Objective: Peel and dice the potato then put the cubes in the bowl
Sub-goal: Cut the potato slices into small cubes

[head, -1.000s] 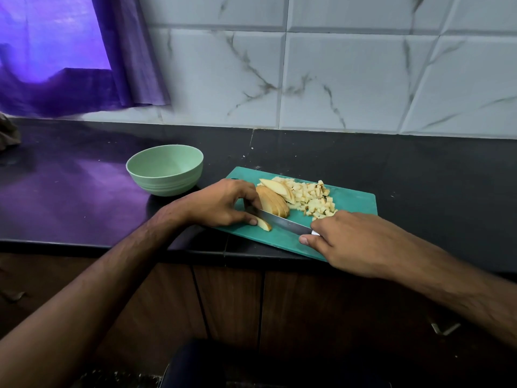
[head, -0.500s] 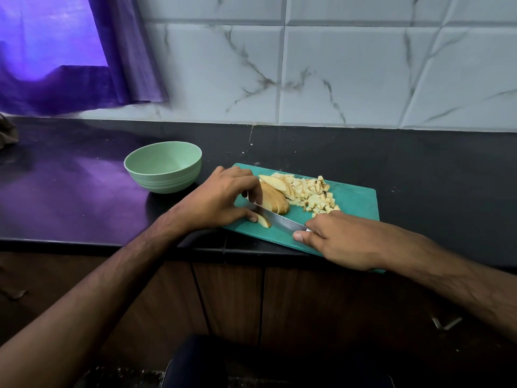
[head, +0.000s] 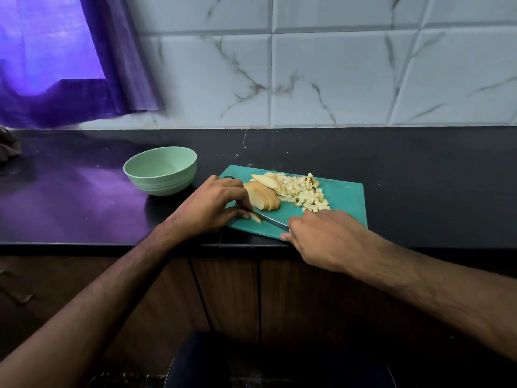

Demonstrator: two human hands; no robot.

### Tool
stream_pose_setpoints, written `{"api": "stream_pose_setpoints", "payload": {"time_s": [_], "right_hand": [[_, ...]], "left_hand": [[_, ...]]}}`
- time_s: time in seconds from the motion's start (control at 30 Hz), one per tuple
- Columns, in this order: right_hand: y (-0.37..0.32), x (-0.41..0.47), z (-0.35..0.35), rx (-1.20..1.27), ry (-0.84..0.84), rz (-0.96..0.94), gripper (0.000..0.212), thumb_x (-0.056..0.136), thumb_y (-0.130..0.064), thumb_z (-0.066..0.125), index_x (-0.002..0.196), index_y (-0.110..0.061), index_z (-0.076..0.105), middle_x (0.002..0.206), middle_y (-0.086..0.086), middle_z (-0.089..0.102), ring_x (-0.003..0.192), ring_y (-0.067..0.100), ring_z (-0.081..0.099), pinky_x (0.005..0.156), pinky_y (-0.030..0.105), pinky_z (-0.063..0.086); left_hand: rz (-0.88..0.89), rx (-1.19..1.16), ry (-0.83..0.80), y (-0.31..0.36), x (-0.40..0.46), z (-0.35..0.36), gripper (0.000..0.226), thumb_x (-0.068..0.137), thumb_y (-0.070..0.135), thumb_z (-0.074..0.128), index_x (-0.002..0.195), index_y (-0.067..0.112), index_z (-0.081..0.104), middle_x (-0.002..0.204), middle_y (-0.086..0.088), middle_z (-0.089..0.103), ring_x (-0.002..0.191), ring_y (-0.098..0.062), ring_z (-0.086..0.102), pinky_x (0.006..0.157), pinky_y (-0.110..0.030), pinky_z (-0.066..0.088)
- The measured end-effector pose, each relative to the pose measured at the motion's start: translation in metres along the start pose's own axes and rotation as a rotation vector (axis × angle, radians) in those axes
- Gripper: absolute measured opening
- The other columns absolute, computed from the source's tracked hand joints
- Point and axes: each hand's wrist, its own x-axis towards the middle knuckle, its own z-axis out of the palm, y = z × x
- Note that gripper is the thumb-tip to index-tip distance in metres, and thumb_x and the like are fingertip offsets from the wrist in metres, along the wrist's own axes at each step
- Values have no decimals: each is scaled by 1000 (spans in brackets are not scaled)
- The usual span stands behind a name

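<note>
Left hand (head: 212,204) pinches a potato slice (head: 256,217); right hand (head: 321,236) grips the knife (head: 272,219) between both hands.

potato slices (head: 263,195), cubes (head: 305,195), empty green bowl (head: 161,170)

Pale green bowl (head: 160,170), teal cutting board (head: 347,200), black countertop (head: 419,175), purple curtain (head: 84,57), grey-veined white tiles (head: 335,79)
</note>
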Motion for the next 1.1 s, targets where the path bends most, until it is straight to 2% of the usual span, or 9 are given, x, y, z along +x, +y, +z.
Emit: {"api": "stream_pose_setpoints", "payload": {"time_s": [0.1, 0.2, 0.3, 0.43, 0.6, 0.77, 0.87, 0.93, 1.1], "right_hand": [[-6, -3, 2, -65, 44, -1, 41, 108, -50, 27, 99, -16, 47, 75, -5, 45, 65, 8, 48, 68, 34, 52], [-9, -4, 10, -122, 83, 8, 40, 109, -49, 28, 103, -15, 50, 76, -3, 48, 71, 15, 57, 66, 39, 55], [-6, -8, 9, -75, 74, -10, 39, 109, -51, 28, 98, -18, 46, 76, -4, 47, 66, 9, 49, 66, 34, 50], [11, -18, 8, 19, 22, -17, 42, 107, -55, 26, 90, -22, 46, 78, -6, 52, 64, 6, 48, 61, 27, 42], [31, -36, 1, 110, -105, 72, 38, 106, -56, 27, 83, -30, 42, 81, -6, 53, 68, 7, 50, 57, 22, 32], [58, -46, -9, 182, -220, 117, 43, 104, -59, 26, 84, -28, 48, 85, -4, 56, 80, 11, 56, 69, 27, 43], [72, -44, -5, 410, -82, 144, 48, 104, -56, 33, 77, -19, 49, 71, -1, 50, 57, 5, 47, 60, 27, 38], [74, -41, -2, 556, 11, 179, 48, 104, -53, 37, 77, -16, 50, 67, 0, 49, 45, 1, 44, 50, 23, 38], [69, -23, 11, 969, 179, 230, 47, 105, -51, 41, 76, -14, 48, 54, -5, 44, 37, 6, 36, 38, 24, 36]], "left_hand": [[5, -34, -8, -2, 0, -2, 6, 85, 29, 80, 89, 30, 76, 89, 16, 63, 89, -1, 57, 77, -22, 29], [22, -19, -5, 0, -2, -4, 6, 86, 34, 73, 90, 32, 76, 89, 13, 66, 89, -1, 57, 76, -28, 29], [35, 18, -20, 1, -3, -3, 12, 87, 27, 79, 96, 34, 76, 94, 14, 67, 92, -3, 58, 77, -30, 31], [31, 77, -16, 1, -4, 1, 14, 90, 29, 76, 103, 33, 74, 103, 18, 65, 100, -3, 58, 77, -26, 29], [-62, -41, -4, -6, -10, 5, 16, 92, 39, 70, 106, 34, 69, 99, 19, 63, 96, 0, 61, 79, -36, 43], [-85, -37, -22, -6, -7, 2, 10, 91, 37, 74, 99, 36, 69, 97, 20, 64, 95, 2, 61, 80, -34, 41], [-63, -34, 5, -3, -4, 1, 16, 88, 40, 76, 101, 34, 69, 97, 20, 63, 95, 0, 61, 79, -23, 36], [-61, -38, 4, 0, -3, 2, 22, 89, 50, 70, 105, 34, 68, 99, 21, 60, 98, 0, 59, 80, -27, 37], [-36, -13, -48, 5, 1, 8, 22, 94, 53, 61, 108, 37, 67, 104, 24, 58, 99, 4, 56, 81, -17, 31]]}}
